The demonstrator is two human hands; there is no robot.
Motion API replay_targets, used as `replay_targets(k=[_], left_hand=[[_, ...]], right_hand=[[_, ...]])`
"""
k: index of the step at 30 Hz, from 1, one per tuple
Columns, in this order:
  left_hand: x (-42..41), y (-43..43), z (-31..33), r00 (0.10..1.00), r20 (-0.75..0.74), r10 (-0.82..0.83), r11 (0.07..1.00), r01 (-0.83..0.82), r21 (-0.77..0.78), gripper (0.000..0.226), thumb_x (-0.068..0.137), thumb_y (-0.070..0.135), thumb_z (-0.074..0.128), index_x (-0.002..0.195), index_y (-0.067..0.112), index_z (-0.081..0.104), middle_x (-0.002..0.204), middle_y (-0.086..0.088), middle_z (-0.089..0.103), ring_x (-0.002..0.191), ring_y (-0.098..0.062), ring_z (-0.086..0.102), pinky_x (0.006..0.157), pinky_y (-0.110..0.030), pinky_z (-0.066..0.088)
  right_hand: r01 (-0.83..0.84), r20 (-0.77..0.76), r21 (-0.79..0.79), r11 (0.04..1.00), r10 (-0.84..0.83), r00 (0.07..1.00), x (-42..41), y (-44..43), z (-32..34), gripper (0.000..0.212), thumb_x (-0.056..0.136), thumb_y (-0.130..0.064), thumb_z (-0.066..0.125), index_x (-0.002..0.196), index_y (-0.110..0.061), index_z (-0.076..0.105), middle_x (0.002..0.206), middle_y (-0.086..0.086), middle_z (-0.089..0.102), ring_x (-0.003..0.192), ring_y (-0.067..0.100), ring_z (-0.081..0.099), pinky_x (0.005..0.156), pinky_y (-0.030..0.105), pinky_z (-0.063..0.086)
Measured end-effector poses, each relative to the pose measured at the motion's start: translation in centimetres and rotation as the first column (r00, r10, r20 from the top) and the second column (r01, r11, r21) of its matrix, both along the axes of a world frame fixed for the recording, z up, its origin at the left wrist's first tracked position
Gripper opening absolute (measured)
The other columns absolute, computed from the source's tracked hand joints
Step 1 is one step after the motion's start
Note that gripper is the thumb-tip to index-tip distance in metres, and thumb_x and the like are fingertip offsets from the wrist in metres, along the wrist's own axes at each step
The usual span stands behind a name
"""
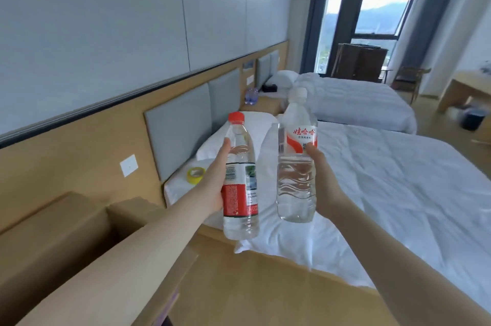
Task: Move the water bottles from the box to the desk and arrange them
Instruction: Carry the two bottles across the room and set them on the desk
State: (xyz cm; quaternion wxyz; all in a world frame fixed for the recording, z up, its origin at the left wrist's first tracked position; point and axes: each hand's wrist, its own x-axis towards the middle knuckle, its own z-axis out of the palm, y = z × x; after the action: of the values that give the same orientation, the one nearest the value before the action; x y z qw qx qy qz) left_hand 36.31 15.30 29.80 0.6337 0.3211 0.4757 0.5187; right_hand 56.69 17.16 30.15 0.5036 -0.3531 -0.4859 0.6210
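Gripping red-cap bottle (240,179) in left hand (214,185), white-cap bottle (297,166) in right hand (324,190), upright and clear of the box (53,240), for carrying to what may be the surface (467,81) far right.

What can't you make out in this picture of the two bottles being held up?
All in the head view:
- Inside of the cardboard box: hidden by its flaps and the left forearm; bottles left inside cannot be counted.
- Fingers of the left hand and right hand: behind the red-capped bottle and white-capped bottle.
- Far desk: cut off by the right edge.
- Bluish things on the nightstand: too blurred to name.
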Motion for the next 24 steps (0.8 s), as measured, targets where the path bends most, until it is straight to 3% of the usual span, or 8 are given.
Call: replay_targets(k=[5,7,10,14,18,20,23,24], left_hand=[[10.4,0.1,-0.1,0.979,-0.033,-0.202,0.979,0.202,0.001,0.076,0.061,0.076,0.052,0.109,0.019,0.066,0.090,-0.007,0.076,0.076,-0.021,0.074,0.064,-0.031,0.056],[14.7,-0.3,-0.3,0.970,-0.002,-0.241,0.970,0.241,-0.008,0.073,0.066,0.076,0.051,0.108,0.019,0.067,0.092,-0.008,0.075,0.078,-0.022,0.074,0.069,-0.033,0.055],[21.2,-1.1,-0.8,0.958,0.041,-0.283,0.958,0.284,-0.025,0.071,0.076,0.075,0.048,0.115,0.017,0.064,0.098,-0.011,0.073,0.084,-0.025,0.071,0.081,-0.038,0.055],[29.4,-3.0,-1.9,0.915,0.113,-0.388,0.920,0.392,-0.020,0.068,0.063,0.071,0.056,0.101,0.015,0.066,0.084,-0.009,0.072,0.072,-0.023,0.070,0.072,-0.034,0.055],[36.9,-5.0,-3.4,0.863,0.150,-0.483,0.868,0.494,-0.043,0.062,0.063,0.065,0.062,0.097,0.013,0.065,0.083,-0.009,0.068,0.073,-0.023,0.066,0.072,-0.034,0.056],[40.2,-5.9,-4.1,0.831,0.145,-0.538,0.834,0.549,-0.052,0.059,0.068,0.063,0.062,0.099,0.013,0.063,0.083,-0.009,0.066,0.073,-0.023,0.064,0.072,-0.034,0.055],[44.6,-7.0,-5.0,0.767,0.137,-0.626,0.769,0.637,-0.053,0.051,0.070,0.055,0.064,0.098,0.013,0.062,0.077,-0.007,0.065,0.067,-0.022,0.064,0.066,-0.032,0.054],[45.9,-7.3,-5.3,0.743,0.129,-0.657,0.743,0.667,-0.053,0.050,0.069,0.054,0.066,0.098,0.013,0.062,0.076,-0.007,0.065,0.067,-0.021,0.064,0.066,-0.032,0.054]], right_hand=[[0.223,0.024,0.007,0.975,-0.223,0.974,9.8,-2.3,-0.2,0.045,0.075,-0.053,0.058,0.101,-0.019,0.072,0.097,0.009,0.073,0.087,0.023,0.070,0.082,0.039,0.055],[0.303,0.063,-0.035,0.952,-0.301,0.952,14.1,-3.4,-0.6,0.049,0.084,-0.051,0.058,0.113,-0.013,0.067,0.102,0.014,0.068,0.093,0.029,0.064,0.091,0.045,0.051],[0.381,0.097,-0.093,0.920,-0.373,0.923,20.7,-5.5,-1.5,0.044,0.093,-0.046,0.048,0.116,-0.011,0.064,0.096,0.015,0.066,0.092,0.032,0.055,0.090,0.050,0.049],[0.514,0.151,-0.127,0.849,-0.495,0.856,28.8,-9.4,-2.6,0.052,0.094,-0.051,0.045,0.115,-0.009,0.065,0.083,0.010,0.072,0.090,0.036,0.055,0.096,0.057,0.048],[0.612,0.200,-0.118,0.782,-0.585,0.786,35.4,-13.9,-3.2,0.054,0.089,-0.059,0.049,0.109,-0.013,0.068,0.094,0.015,0.073,0.090,0.035,0.062,0.101,0.055,0.045],[0.660,0.215,-0.112,0.743,-0.630,0.746,38.1,-15.9,-3.5,0.055,0.085,-0.062,0.051,0.107,-0.015,0.069,0.097,0.016,0.073,0.084,0.031,0.066,0.094,0.049,0.051],[0.723,0.203,-0.088,0.686,-0.698,0.687,41.8,-18.4,-4.1,0.041,0.092,-0.056,0.047,0.100,-0.022,0.068,0.080,0.002,0.075,0.067,0.016,0.071,0.066,0.030,0.058],[0.743,0.200,-0.089,0.663,-0.719,0.666,42.9,-19.2,-4.4,0.040,0.092,-0.055,0.048,0.102,-0.022,0.067,0.083,0.002,0.075,0.070,0.017,0.071,0.069,0.031,0.059]])
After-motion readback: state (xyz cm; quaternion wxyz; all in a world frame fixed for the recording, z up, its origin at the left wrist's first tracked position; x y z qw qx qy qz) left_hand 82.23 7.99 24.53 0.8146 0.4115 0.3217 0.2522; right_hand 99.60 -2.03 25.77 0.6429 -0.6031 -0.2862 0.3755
